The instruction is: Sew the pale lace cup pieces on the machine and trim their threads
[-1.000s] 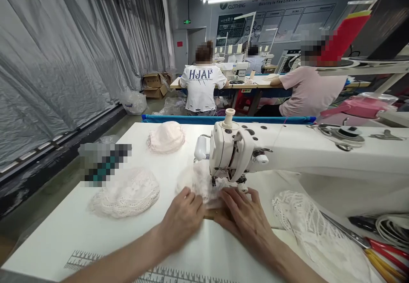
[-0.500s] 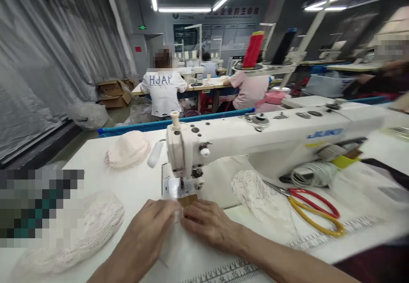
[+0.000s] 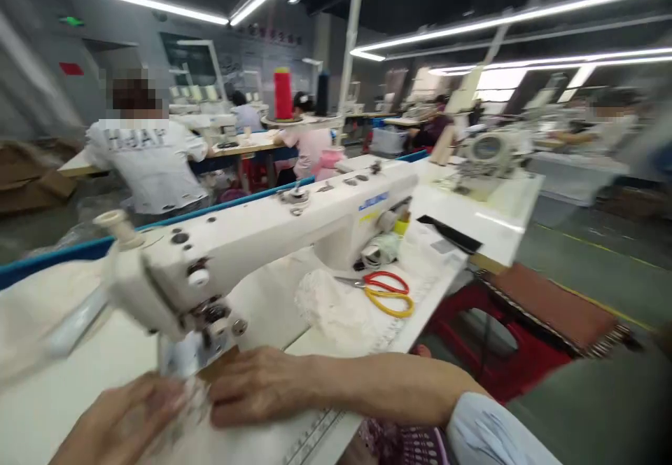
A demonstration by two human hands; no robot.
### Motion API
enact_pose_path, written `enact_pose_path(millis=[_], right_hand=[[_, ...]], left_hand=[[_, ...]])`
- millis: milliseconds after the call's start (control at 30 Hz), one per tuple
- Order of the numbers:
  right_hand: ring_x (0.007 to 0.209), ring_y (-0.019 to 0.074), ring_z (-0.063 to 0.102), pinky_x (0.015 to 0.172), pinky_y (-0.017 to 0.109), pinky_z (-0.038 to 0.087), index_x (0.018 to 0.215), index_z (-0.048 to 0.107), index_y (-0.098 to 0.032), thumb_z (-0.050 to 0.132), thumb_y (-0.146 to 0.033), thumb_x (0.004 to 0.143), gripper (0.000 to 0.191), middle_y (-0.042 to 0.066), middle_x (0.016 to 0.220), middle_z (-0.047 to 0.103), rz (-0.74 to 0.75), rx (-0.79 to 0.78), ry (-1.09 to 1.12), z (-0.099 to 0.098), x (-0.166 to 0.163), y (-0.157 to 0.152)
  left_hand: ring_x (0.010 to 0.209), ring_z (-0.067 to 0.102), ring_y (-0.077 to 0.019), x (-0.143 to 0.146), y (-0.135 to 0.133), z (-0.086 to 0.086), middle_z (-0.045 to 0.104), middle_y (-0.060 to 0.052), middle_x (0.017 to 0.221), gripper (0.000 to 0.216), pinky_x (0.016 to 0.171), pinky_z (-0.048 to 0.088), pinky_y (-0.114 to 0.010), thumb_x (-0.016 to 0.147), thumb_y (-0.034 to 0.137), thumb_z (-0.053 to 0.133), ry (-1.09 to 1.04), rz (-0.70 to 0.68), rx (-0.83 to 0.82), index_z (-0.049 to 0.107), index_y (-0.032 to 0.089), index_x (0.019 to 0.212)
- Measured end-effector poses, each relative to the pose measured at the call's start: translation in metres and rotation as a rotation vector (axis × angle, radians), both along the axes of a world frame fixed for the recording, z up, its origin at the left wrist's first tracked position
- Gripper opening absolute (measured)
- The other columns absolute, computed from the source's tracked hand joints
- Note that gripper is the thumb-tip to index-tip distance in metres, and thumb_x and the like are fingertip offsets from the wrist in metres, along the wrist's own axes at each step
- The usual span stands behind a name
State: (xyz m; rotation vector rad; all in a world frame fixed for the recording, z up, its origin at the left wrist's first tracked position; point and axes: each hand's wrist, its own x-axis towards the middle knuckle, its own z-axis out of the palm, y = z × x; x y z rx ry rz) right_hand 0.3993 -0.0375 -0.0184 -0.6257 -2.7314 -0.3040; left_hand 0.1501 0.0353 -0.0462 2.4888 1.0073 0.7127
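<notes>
Well, in the head view both hands are at the near left of the tabletop point(image 3: 36, 416), close together in front of the sewing machine point(image 3: 283, 223). The left hand point(image 3: 126, 412) is blurred, its fingertips at a thin white lace fabric point(image 3: 195, 405) that lies between the two hands, just on the near side of the machine's presser-foot area. The right hand point(image 3: 260, 384) is palm down with its fingers bent, beside the lace and against a small brown piece point(image 3: 223, 363). Whether either hand pinches the lace, I cannot tell.

Right of the machine head lies a loose white lace piece point(image 3: 333, 307), with scissors point(image 3: 388, 302) just beside it, one handle red and one yellow. A blurred pale bundle point(image 3: 31, 304) rests at the far left. Farther off, a person in a white shirt point(image 3: 147, 164) sits at another bench point(image 3: 252, 144).
</notes>
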Motion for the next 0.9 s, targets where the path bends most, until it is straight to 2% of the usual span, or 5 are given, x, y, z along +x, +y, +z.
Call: enact_pose_path(millis=[100,200,267,367,900], right_hand=[[0.08,0.0128,0.053,0.076,0.025,0.043,0.084,0.061,-0.015,0.035,-0.015,0.095,0.028,0.003,0.087,0.062,-0.031,-0.086,0.1,0.005,-0.002,-0.007],[0.073,0.0148,0.054,0.067,0.029,0.044,0.087,0.059,-0.012,0.032,-0.011,0.095,0.028,0.007,0.082,0.061,0.009,-0.14,0.224,0.005,-0.002,0.0],[0.071,0.0146,0.054,0.064,0.029,0.044,0.089,0.058,-0.011,0.032,-0.008,0.094,0.026,0.008,0.082,0.061,0.036,-0.155,0.268,0.004,-0.001,0.006],[0.072,0.0152,0.055,0.062,0.029,0.043,0.088,0.057,-0.012,0.034,-0.008,0.094,0.025,0.008,0.083,0.061,0.047,-0.157,0.278,0.005,-0.001,0.005],[0.067,0.0141,0.053,0.059,0.028,0.039,0.085,0.058,-0.015,0.035,-0.006,0.092,0.026,0.007,0.081,0.062,-0.036,-0.159,0.261,0.001,0.002,0.007]], left_hand=[[0.062,0.061,-0.0194,0.023,-0.025,0.031,0.065,-0.002,0.064,0.025,0.054,0.048,-0.027,0.081,0.039,0.051,0.014,0.104,-0.285,0.062,0.019,0.069],[0.062,0.057,-0.0159,0.034,-0.026,0.042,0.062,-0.003,0.065,0.027,0.055,0.042,-0.025,0.078,0.039,0.056,-0.029,0.205,-0.37,0.062,0.014,0.072],[0.065,0.057,-0.0144,0.034,-0.025,0.043,0.064,-0.002,0.071,0.023,0.057,0.041,-0.024,0.079,0.036,0.057,-0.022,0.263,-0.395,0.063,0.015,0.077],[0.063,0.053,-0.0128,0.036,-0.029,0.046,0.061,0.0,0.068,0.02,0.057,0.038,-0.023,0.08,0.033,0.057,0.015,0.295,-0.374,0.063,0.015,0.073],[0.057,0.048,-0.0101,0.038,-0.033,0.044,0.054,0.003,0.062,0.011,0.054,0.035,-0.021,0.077,0.017,0.053,-0.022,0.298,-0.322,0.057,0.015,0.068]])
